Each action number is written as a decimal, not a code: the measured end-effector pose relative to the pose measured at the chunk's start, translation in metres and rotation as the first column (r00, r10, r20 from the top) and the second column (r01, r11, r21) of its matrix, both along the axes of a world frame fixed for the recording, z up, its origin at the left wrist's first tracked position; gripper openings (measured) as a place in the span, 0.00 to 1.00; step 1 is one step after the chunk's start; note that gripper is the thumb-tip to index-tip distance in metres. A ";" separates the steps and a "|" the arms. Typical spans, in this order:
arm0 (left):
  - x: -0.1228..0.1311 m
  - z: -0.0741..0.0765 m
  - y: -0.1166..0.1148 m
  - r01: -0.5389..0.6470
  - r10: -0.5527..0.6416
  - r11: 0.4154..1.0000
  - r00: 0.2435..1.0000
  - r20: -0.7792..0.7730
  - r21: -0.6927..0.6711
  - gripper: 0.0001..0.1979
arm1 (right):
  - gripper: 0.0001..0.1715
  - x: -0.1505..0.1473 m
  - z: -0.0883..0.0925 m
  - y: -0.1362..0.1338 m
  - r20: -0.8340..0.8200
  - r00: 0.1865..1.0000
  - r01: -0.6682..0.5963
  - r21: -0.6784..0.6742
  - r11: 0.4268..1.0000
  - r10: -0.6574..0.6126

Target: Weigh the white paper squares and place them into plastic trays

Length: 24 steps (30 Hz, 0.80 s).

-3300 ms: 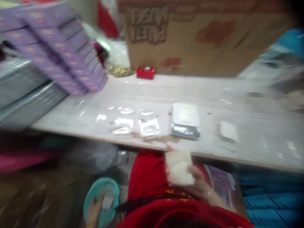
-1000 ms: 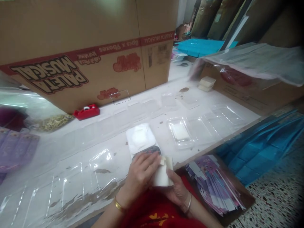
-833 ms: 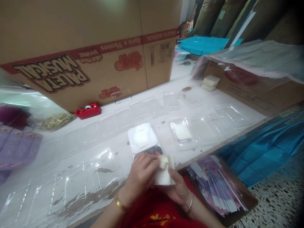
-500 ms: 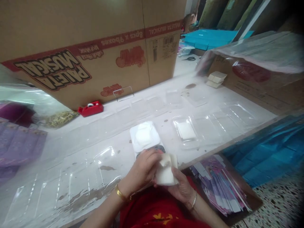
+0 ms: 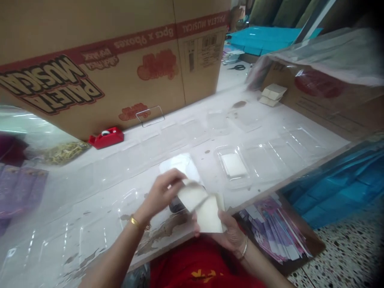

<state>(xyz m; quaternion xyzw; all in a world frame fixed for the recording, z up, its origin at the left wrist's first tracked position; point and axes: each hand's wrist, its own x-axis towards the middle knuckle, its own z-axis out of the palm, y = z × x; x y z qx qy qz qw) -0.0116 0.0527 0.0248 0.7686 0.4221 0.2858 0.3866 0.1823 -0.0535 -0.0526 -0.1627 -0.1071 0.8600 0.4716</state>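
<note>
My right hand (image 5: 229, 234) holds a small stack of white pads (image 5: 210, 216) at the table's near edge. My left hand (image 5: 163, 192) pinches one white pad (image 5: 192, 197) and lifts it off the stack toward the left. Just behind my hands lies a small scale with a white top (image 5: 180, 165), partly hidden by them. To its right, a clear plastic tray (image 5: 234, 166) holds one white pad. More clear trays (image 5: 288, 148) lie in a row along the table.
A large brown cardboard box (image 5: 120, 60) stands at the back, a red tape dispenser (image 5: 105, 137) in front of it. White pads (image 5: 272, 95) lie by a plastic-covered box at right. Purple flat cartons (image 5: 276, 236) sit below the table edge. Purple boxes (image 5: 18, 188) at left.
My left hand has peeled one white pad off the stack and raised it to the left. The camera earlier swung from the left side of the table to here.
</note>
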 end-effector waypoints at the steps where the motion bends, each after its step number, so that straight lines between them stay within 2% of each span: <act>1: -0.005 -0.002 0.011 -0.042 0.041 0.999 0.999 -0.024 -0.010 0.05 | 0.31 0.003 0.001 0.000 0.008 1.000 0.006 0.005 1.000 -0.006; 4: -0.018 -0.013 0.040 -0.088 0.083 0.995 0.989 -0.125 -0.035 0.06 | 0.40 0.012 0.004 0.000 0.029 0.999 0.026 -0.002 1.000 -0.026; 8: -0.024 -0.030 0.063 -0.032 0.023 0.999 0.960 -0.280 -0.026 0.07 | 0.49 0.021 0.005 -0.001 0.040 0.998 0.053 -0.013 0.999 -0.052; 11: -0.023 -0.038 0.069 0.021 0.011 0.997 0.914 -0.404 0.075 0.08 | 0.52 0.026 0.005 0.001 0.054 0.997 0.061 -0.005 0.998 -0.060; 14: -0.026 -0.039 0.067 0.055 0.069 0.971 0.869 -0.490 0.235 0.09 | 0.55 0.029 0.005 0.004 0.066 0.996 0.057 0.000 0.998 -0.057; 16: -0.030 -0.035 0.063 0.027 0.125 0.956 0.863 -0.490 0.292 0.11 | 0.57 0.031 0.005 0.006 0.071 0.996 0.054 0.005 0.999 -0.054; 20: -0.045 -0.025 0.055 -0.099 0.248 0.930 0.880 -0.405 0.354 0.09 | 0.59 0.035 0.005 0.008 0.082 0.995 0.057 0.006 0.998 -0.058; 24: -0.058 -0.024 0.048 -0.189 0.305 0.913 0.905 -0.297 0.362 0.07 | 0.58 0.039 0.004 0.008 0.096 0.993 0.075 0.001 0.997 -0.075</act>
